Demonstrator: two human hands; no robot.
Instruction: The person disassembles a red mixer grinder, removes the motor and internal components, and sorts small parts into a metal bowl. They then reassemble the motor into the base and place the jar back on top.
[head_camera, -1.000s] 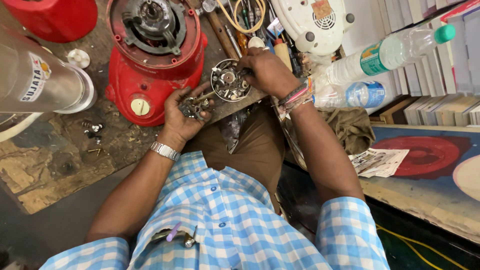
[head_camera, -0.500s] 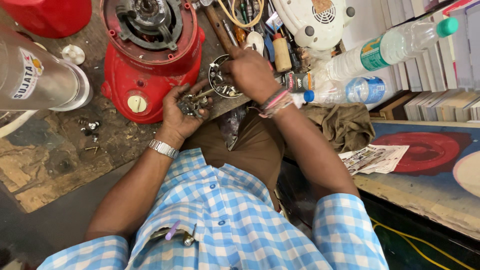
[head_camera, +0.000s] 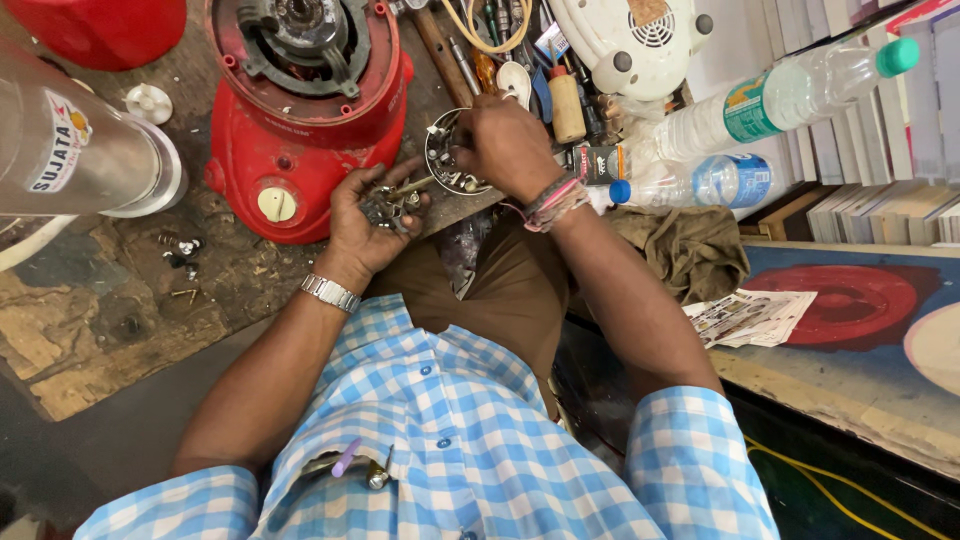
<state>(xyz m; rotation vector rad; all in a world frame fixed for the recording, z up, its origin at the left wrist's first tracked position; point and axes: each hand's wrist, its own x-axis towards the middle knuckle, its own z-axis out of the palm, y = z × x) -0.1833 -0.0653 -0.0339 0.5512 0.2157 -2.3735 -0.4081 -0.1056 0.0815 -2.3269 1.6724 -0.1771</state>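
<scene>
small parts (head_camera: 392, 205) cupped in left hand (head_camera: 372, 222)

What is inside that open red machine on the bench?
Inside the red machine a dark metal motor part sits in the round opening, with screws around the rim. Anything deeper below it is covered. The left hand beside it cups small metal parts.

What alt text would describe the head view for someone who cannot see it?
The left hand cups small metal parts while the right hand reaches into a round metal dish on a cluttered workbench. A red motor base, opened up, stands beside them.
</scene>
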